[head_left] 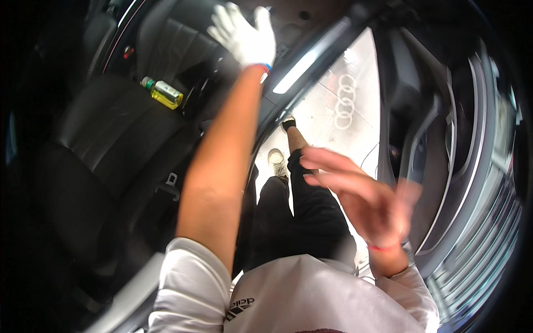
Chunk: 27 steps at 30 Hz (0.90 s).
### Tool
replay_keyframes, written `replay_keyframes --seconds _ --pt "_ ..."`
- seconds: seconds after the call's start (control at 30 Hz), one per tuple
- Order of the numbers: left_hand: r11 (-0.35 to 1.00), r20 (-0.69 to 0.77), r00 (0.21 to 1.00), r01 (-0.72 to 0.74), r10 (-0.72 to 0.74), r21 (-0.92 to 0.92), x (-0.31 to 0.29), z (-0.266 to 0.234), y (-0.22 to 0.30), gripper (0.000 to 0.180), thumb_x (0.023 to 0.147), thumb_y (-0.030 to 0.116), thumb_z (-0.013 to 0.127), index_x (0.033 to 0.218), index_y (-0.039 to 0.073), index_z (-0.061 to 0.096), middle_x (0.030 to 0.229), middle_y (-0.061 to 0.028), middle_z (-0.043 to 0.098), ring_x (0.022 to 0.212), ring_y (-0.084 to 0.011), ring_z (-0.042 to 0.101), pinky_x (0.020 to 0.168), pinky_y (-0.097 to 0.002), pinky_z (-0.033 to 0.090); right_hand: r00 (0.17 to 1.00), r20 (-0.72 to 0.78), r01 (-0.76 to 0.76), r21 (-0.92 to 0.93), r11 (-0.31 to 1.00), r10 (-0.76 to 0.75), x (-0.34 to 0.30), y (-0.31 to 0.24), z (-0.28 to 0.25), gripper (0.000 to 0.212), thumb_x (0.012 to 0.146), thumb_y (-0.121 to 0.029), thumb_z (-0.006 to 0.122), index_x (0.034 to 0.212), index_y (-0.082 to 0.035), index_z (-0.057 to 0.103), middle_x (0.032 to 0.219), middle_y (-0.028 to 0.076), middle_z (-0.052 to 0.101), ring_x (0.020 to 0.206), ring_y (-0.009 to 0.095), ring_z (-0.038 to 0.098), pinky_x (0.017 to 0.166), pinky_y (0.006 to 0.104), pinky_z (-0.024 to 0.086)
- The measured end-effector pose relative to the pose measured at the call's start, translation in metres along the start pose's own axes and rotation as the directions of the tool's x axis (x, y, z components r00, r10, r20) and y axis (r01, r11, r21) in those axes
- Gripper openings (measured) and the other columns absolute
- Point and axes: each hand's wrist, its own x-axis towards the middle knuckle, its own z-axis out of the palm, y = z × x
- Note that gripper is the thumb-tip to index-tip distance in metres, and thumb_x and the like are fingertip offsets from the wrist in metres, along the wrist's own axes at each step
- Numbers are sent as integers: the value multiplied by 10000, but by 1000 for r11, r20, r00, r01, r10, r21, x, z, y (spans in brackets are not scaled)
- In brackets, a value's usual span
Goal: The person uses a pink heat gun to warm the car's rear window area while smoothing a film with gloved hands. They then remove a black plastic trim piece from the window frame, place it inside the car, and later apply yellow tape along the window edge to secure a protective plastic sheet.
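The gloved left hand [244,34] reaches, spread and empty, into the car at upper centre, above the black seat [111,139]; the bare right hand [361,194] hangs open, empty.

the left hand [244,36] is wearing a white glove with a thin blue and red band showing at its cuff. the right hand [361,194] is bare, carrying a thin red band at the wrist. the car seat [105,144] is showing black leather with faint stitched seams. a small bottle [162,92] is lying there, glowing yellow with a green cap. the seat belt buckle [171,180] is looking grey and silver. the shirt [311,299] is showing white with a black mark on its chest. the trousers [311,211] are reading black, the shoe [276,158] pale beige, the ground [327,119] light grey with white rings painted on it.
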Motion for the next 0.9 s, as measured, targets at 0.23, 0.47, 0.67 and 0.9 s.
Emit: replay_keyframes --seconds 0.23,0.47,0.67,0.9 --pt "828 761 355 -69 542 -557 -301 -203 155 487 1049 464 512 1226 45 687 1212 -244 674 1124 -425 641 992 -522 488 651 -692 -347 92 933 311 -308 213 -47 510 1143 -399 470 1345 19 684 1308 134 728 1188 232 685 1051 374 506" --pt "928 935 172 157 311 -338 -417 -387 62 321 1046 331 600 1083 74 789 954 -197 768 877 -329 749 840 -416 585 -244 -964 114 -132 985 -101 -708 292 -108 378 1074 -500 540 1135 -139 633 1020 30 668 923 178 615 899 377 515" --pt "993 973 210 40 98 -109 -368 -443 15 486 1000 359 681 1396 76 676 1251 -202 749 1163 -319 728 1037 -404 548 -444 -829 626 -558 545 -340 -793 88 -133 725 1038 -422 554 1507 124 466 1584 284 476 1506 404 427 1311 545 267" --pt "826 862 496 438 106 -354 -383 -555 126 589 980 214 767 1477 -38 575 1406 -198 682 1302 -257 658 1135 -346 482 -209 -788 784 -489 383 -579 -773 105 -138 618 1075 -470 581 1486 -8 566 1485 134 625 1374 295 582 1251 431 383"
